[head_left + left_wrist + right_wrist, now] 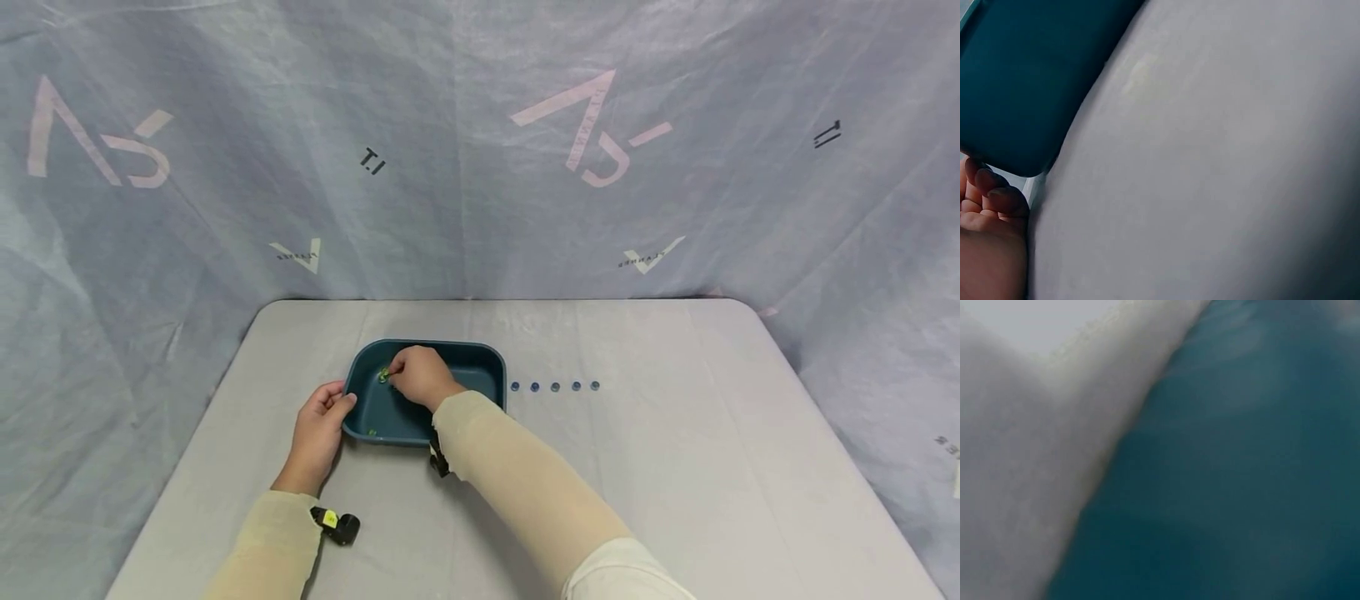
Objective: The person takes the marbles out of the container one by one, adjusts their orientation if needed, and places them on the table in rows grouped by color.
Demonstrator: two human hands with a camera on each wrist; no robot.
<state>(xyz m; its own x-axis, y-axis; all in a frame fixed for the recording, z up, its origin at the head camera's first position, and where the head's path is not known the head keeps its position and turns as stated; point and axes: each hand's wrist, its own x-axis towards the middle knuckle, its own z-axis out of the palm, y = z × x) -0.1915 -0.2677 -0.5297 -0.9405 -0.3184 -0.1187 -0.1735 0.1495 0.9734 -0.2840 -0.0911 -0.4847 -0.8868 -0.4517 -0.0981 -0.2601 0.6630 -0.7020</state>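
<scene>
- Where I look down, a pale grey table [675, 467] fills the lower part of the head view, and its two far corners are round.
- Behind it, a big grey-blue cloth [465, 150] hangs across the top and down both sides, with soft folds, pink and cream shapes, and little black letters.
- The table top looks smooth and dull, with a few thin crease lines.
- A teal tray [397, 417] sits just left of the middle of the frame; it looks smooth, like a box with round corners and low walls.
- My left hand [317, 429] holds the tray at its left end, with my thumb at the rim and my other fingers bent by the outside; the left wrist view shows this at the lower left.
- My right hand [423, 379] is over the tray, fingers bent down by a small shiny green thing [383, 375] in the tray's upper left part. I cannot tell if I am pinching it.
- Another green bit [372, 432] is near the tray's lower left corner.
- Right of the tray, five little round blue things [555, 387] make a straight row.
- My sleeves [525, 475] are cream and look thin.
- The right wrist view is too blurry to show my fingers.
</scene>
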